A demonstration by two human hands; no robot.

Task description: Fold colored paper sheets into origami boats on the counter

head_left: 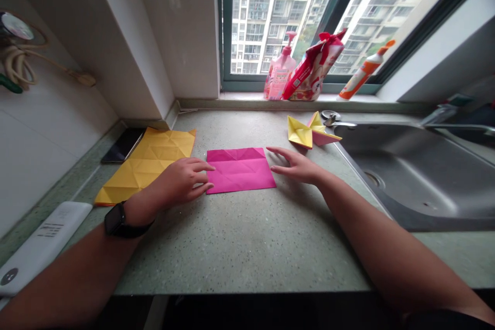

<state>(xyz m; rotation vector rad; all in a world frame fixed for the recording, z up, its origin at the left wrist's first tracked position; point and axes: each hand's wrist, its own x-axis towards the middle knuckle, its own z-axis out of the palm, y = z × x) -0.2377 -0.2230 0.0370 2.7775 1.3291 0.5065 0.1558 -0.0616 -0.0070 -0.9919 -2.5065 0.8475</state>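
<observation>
A folded sheet of pink paper (242,172) lies flat on the speckled green counter (240,247), with creases across it. My left hand (185,179) is at its left edge, fingers apart, the tips touching or just over the paper. By the right edge is my right hand (296,165), its fingers spread and nothing in them. Creased yellow paper sheets (154,157) lie to the left, partly behind my left hand. Toward the back right sit folded paper shapes (300,133), yellow with pink sides. A dark watch (116,219) is on my left wrist.
At the right is a steel sink (410,175). A phone (122,145) and a white device (42,247) lie along the left side. On the windowsill stand a pink pump bottle (279,75), a red bag (315,69) and a white-orange bottle (363,75).
</observation>
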